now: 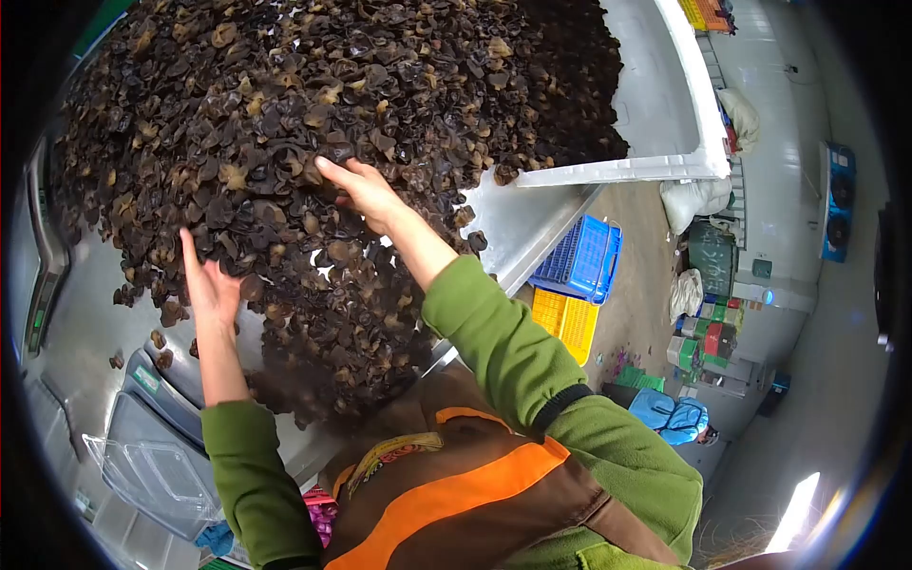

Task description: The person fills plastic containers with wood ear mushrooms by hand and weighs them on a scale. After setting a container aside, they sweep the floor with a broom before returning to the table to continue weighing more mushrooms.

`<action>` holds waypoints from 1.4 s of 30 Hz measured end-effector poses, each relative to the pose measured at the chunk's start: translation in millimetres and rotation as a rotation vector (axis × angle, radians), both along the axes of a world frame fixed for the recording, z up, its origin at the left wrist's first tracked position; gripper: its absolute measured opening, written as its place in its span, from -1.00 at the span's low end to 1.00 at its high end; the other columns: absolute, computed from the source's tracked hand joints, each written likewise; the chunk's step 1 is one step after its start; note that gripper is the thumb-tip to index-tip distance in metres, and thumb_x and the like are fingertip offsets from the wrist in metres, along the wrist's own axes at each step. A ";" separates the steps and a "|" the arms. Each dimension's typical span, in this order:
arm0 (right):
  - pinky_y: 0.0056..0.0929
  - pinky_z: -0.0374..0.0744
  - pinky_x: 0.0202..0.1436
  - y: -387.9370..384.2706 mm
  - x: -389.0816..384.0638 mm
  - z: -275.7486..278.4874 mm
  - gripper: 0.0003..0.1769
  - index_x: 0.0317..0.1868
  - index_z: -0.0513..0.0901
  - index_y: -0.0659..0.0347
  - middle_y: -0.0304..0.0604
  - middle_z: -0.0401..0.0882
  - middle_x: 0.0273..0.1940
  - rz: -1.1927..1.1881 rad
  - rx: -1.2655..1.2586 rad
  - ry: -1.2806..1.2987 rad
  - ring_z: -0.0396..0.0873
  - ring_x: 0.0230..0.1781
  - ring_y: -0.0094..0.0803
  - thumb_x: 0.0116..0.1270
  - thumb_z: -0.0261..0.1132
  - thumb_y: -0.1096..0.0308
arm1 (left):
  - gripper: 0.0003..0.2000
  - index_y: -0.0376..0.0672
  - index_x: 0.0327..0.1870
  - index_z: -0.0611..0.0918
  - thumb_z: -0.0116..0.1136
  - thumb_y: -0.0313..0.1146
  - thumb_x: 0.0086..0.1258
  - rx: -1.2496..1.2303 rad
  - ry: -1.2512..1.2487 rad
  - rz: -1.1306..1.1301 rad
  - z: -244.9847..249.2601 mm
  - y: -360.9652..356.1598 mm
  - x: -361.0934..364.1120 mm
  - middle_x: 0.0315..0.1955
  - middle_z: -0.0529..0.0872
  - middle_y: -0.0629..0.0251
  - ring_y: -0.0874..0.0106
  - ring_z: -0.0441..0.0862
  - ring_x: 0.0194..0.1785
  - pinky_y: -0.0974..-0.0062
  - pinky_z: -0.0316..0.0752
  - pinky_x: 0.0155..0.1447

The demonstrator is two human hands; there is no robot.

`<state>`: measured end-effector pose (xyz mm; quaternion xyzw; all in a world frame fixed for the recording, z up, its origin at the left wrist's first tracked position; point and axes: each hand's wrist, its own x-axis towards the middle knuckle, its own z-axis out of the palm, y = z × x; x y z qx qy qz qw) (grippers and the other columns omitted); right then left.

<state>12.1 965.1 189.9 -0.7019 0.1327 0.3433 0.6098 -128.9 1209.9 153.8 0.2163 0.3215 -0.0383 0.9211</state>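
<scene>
Frilly dark-brown fungus [285,133] (loosely heaped)

Free room over metal tabletop [521,224], dark heap [275,142] and white tub [622,172] as obstacles

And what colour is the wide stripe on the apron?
The wide stripe is orange, best seen in the head view.

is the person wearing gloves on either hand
No, the left hand and right hand are both bare, skin showing against the dark wood ear mushrooms.
</scene>
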 end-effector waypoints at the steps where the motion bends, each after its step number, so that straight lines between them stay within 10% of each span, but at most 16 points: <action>1: -0.14 0.13 0.52 9.3 1.8 2.8 0.20 0.43 0.12 0.60 0.30 0.09 0.48 0.037 0.008 0.054 0.09 0.52 0.00 0.17 0.37 -0.29 | -0.17 -0.03 0.50 0.25 0.07 0.32 0.34 0.095 0.094 0.020 -1.8 -3.6 13.3 0.44 0.32 0.29 0.24 0.27 0.47 -0.07 0.12 0.48; 7: -0.44 0.34 0.36 18.7 -15.5 10.1 -0.16 0.38 0.37 0.35 -0.07 0.51 0.26 0.317 0.328 0.176 0.43 0.26 -0.37 0.28 0.41 -0.05 | -0.40 -0.19 0.31 0.49 0.06 0.13 0.47 0.109 -0.045 -0.304 11.3 -30.9 41.5 0.20 0.60 0.23 0.30 0.58 0.21 0.30 0.45 0.31; 11: -0.35 0.31 0.40 -17.9 -59.2 27.8 -0.23 0.34 0.44 0.22 -0.02 0.47 0.27 0.655 0.086 -0.164 0.37 0.33 -0.33 0.21 0.49 0.05 | -0.60 -0.23 0.01 0.66 0.39 -0.17 0.24 0.753 -0.220 -0.807 46.8 -28.6 0.2 0.04 0.67 0.31 0.42 0.61 0.07 0.40 0.46 0.21; 17: -0.44 0.58 0.01 -81.3 -120.2 21.9 -0.56 0.08 0.64 0.20 -0.14 0.71 -0.10 0.512 -0.090 -0.571 0.65 -0.11 -0.45 0.19 0.48 0.29 | -0.60 -0.22 -0.03 0.68 0.48 -0.49 0.04 1.618 -0.315 -0.692 69.1 -52.2 -85.1 0.21 0.59 0.13 0.16 0.46 0.28 0.27 0.36 0.33; 20: -0.53 0.59 -0.25 -99.3 -129.8 16.8 -0.61 0.13 0.62 0.19 -0.29 0.69 -0.24 0.364 -0.166 -0.483 0.57 -0.39 -0.62 0.31 0.40 0.34 | -0.62 -0.22 0.00 0.67 0.45 -0.49 0.12 1.674 -0.144 -0.524 51.3 -48.1 -118.5 0.21 0.58 0.12 0.17 0.49 0.27 0.29 0.38 0.32; 25: -0.56 0.53 -0.35 -101.0 -129.1 24.6 -0.63 0.19 0.58 0.19 -0.30 0.67 -0.33 0.307 -0.265 -0.505 0.49 -0.48 -0.69 0.38 0.31 0.42 | -0.69 -0.28 0.07 0.62 0.32 -0.43 0.33 1.560 -0.018 -0.356 44.5 -46.1 -128.9 0.19 0.59 0.12 0.23 0.52 0.25 0.33 0.33 0.36; 26: -0.37 0.56 0.02 -99.9 -127.9 32.3 -0.58 0.14 0.59 0.24 0.03 0.71 -0.09 0.273 -0.275 -0.406 0.68 -0.12 -0.29 0.28 0.37 0.34 | -0.68 -0.30 0.07 0.62 0.33 -0.43 0.32 1.555 0.012 -0.321 40.7 -45.2 -129.4 0.17 0.60 0.10 0.24 0.54 0.23 0.34 0.36 0.33; 32: -0.46 0.54 -0.04 -103.4 -131.3 38.3 -0.53 0.17 0.55 0.19 -0.17 0.68 -0.15 0.319 -0.302 -0.503 0.55 -0.18 -0.56 0.29 0.42 0.27 | -0.64 -0.32 0.08 0.62 0.36 -0.39 0.31 1.522 0.056 -0.276 34.7 -41.6 -132.4 0.12 0.62 0.10 0.26 0.56 0.17 0.38 0.39 0.30; 37: -0.19 0.33 0.45 -109.0 -112.8 52.4 0.12 0.43 0.27 0.30 0.19 0.30 0.38 0.691 -0.350 -0.667 0.32 0.39 0.01 -0.01 0.55 -0.15 | -0.36 -0.27 0.33 0.44 0.43 -0.24 0.28 1.474 0.188 0.030 19.8 -24.6 -128.7 0.19 0.54 0.11 0.34 0.49 0.24 0.41 0.36 0.32; 42: -0.25 0.44 0.33 -91.5 -43.4 46.4 -0.15 0.29 0.48 0.33 0.12 0.49 0.25 0.433 -0.341 -0.609 0.51 0.23 -0.09 0.10 0.52 -0.04 | -0.34 -0.30 0.33 0.41 0.26 0.00 0.39 0.740 0.392 0.548 -6.3 55.8 -88.2 0.25 0.46 0.11 0.38 0.37 0.33 0.30 0.24 0.41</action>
